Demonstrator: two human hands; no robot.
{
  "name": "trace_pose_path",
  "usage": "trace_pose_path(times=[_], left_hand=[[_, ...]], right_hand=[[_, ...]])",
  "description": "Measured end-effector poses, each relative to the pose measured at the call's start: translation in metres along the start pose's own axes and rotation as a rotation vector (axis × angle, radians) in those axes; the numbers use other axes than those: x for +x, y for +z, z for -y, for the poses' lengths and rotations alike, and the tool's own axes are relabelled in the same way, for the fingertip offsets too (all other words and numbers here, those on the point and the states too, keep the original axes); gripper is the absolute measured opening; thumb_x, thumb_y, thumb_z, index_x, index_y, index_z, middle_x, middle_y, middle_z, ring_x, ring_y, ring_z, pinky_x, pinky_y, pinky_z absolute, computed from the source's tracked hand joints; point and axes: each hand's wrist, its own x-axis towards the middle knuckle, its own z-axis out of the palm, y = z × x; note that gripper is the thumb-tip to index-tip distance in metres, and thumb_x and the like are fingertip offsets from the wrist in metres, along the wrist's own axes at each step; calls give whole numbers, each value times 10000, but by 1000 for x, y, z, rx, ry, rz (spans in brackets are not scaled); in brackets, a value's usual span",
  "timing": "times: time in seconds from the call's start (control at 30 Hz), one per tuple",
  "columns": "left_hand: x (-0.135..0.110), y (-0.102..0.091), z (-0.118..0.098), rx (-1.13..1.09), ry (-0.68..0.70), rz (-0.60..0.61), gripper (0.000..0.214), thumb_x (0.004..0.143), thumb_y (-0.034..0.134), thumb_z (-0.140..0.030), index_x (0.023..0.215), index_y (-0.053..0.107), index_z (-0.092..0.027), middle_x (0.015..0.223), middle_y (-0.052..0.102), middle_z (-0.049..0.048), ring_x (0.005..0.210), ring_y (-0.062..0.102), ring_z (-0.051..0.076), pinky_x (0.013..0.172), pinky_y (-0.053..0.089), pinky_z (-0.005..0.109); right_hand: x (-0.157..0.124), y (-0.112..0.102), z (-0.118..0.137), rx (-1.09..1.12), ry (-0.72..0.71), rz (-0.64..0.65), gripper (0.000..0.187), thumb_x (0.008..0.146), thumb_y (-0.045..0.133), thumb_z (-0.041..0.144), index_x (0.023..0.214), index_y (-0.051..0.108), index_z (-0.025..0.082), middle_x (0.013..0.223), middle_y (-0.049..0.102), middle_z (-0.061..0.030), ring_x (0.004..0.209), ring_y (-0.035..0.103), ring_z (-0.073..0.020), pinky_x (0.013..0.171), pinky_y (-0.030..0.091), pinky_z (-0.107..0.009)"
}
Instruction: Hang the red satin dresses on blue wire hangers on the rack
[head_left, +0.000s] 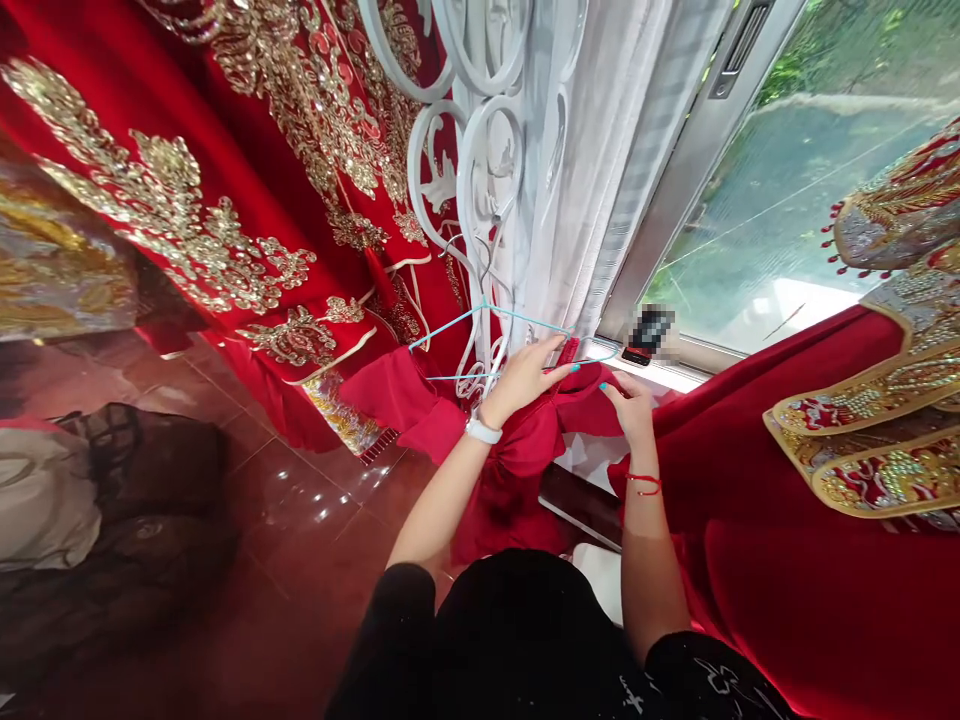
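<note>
A plain red garment [431, 415] hangs on a light blue wire hanger [450, 325] in front of me, against a white scrollwork stand. Its left side is draped over the hanger's left arm. My left hand [529, 378], with a white watch at the wrist, is closed at the garment's upper right part, thumb and fingers around the cloth. My right hand [632, 408], with a red string bracelet, pinches the garment's edge near the hanger's right end. The exact spot between its fingertips is hard to make out.
Red costumes with gold embroidery [255, 250] hang on the left, and a beaded red costume [862, 440] on the right. Behind the white metal scrollwork [472, 150] are a white curtain [592, 150] and a window [810, 190]. Dark bags [150, 500] lie on the tiled floor.
</note>
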Motion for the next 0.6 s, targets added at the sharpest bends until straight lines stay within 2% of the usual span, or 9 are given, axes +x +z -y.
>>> trace_pose_path(times=[0.07, 0.17, 0.27, 0.33, 0.5, 0.6], left_hand=[[14, 16, 3, -139, -54, 15, 393, 972, 607, -356, 1315, 651, -169, 1281, 718, 146, 1124, 691, 256, 1011, 522, 384], [21, 29, 8, -271, -152, -20, 346, 984, 583, -370, 1207, 700, -132, 1064, 761, 122, 894, 696, 208, 876, 538, 336], [18, 31, 9, -307, -187, -23, 326, 957, 624, -412, 1111, 725, -143, 946, 748, 80, 802, 655, 174, 812, 516, 299], [15, 28, 7, -312, -195, -18, 299, 935, 655, -417, 1060, 730, -156, 904, 734, 59, 787, 636, 164, 803, 501, 288], [14, 22, 2, -378, -212, 31, 274, 924, 660, -428, 928, 698, -157, 777, 664, 10, 725, 567, 147, 754, 459, 266], [15, 22, -1, -434, -194, 47, 291, 926, 649, -438, 829, 644, -164, 711, 594, -17, 685, 517, 138, 717, 426, 264]], right_hand=[[-2, -2, 4, -13, -8, -44, 295, 722, 757, 490, 796, 785, 206, 868, 760, -37, 833, 664, -206, 753, 540, -339], [-3, -7, 5, 7, 4, -192, 306, 712, 759, 498, 753, 771, 195, 783, 724, -19, 762, 629, -186, 719, 515, -331], [-1, -9, 11, 58, -37, -353, 287, 714, 771, 472, 797, 785, 197, 781, 719, -13, 769, 637, -189, 773, 519, -354], [4, -7, 20, 56, -105, -399, 253, 736, 765, 444, 818, 795, 207, 802, 725, -18, 797, 652, -195, 812, 525, -367], [24, -4, 43, -45, -230, -317, 194, 798, 725, 400, 816, 804, 223, 826, 741, -38, 827, 672, -203, 812, 541, -361], [36, -5, 53, -18, -224, -172, 145, 801, 715, 341, 829, 812, 236, 838, 753, -30, 828, 686, -200, 804, 548, -354]])
